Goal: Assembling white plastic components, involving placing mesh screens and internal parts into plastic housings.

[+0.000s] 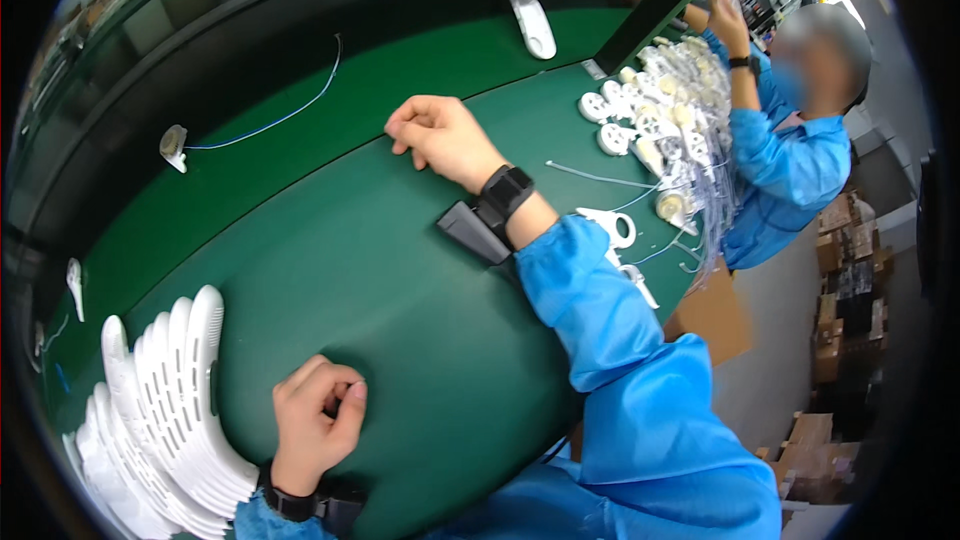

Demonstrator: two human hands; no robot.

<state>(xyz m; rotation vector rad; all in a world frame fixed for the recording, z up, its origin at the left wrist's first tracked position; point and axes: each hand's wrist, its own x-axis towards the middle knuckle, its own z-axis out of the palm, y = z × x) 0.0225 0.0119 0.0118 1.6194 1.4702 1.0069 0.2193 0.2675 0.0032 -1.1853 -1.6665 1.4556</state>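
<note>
My left hand [318,422] hovers over the near part of the green table, fingers curled in toward the thumb, with nothing visible in them. Just to its left stands a stacked row of white curved plastic shells [180,370] with slots. My right hand [440,138] reaches out to the seam between the table and the green conveyor belt [270,100]. Its fingers are loosely bent and apart, and I see nothing in them. Both wrists wear black bands; under the right one sits a dark block [474,232], and whether it touches the table I cannot tell.
On the belt lie a round part with a blue tube [173,145], a white curved shell [532,25] and a small white piece [75,288]. White wheel-like parts and clear tubes [670,110] heap up at right, beside a green post [665,5] and a co-worker [790,160] in blue.
</note>
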